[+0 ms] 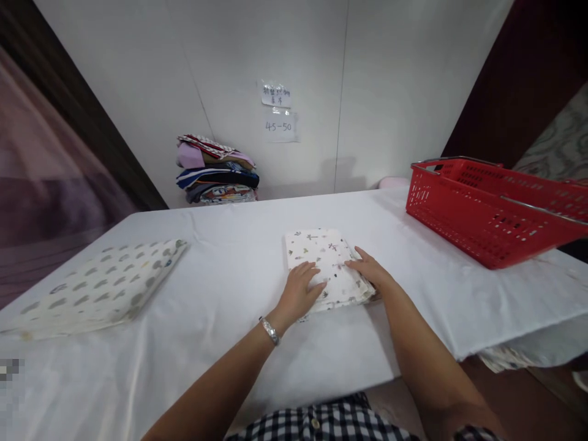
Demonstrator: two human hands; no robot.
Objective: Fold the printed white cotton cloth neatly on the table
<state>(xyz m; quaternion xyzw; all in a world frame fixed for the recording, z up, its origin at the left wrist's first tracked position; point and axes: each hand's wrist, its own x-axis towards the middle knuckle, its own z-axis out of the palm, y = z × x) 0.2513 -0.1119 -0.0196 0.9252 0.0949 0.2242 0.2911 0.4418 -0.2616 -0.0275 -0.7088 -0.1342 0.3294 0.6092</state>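
Observation:
A folded white cloth (pixel 324 251) with small palm-tree and dot prints lies flat on the white-covered table in front of me. My left hand (pixel 301 289) rests on its left part, fingers stretched out and thumb apart. On the right edge of the same cloth lies my right hand (pixel 371 269), its fingers extended and the thumb spread. Neither hand grips the fabric. A second folded cloth (pixel 108 278), cream with grey cloud-like shapes, sits at the table's left side, apart from both hands.
A red plastic basket (pixel 459 214) with metal handles stands on the right of the table (pixel 220 257). Behind the far edge is a stack of folded fabrics (pixel 218 174) by the wall. Paper signs (pixel 278 125) are taped above. The table's near edge is close to my body.

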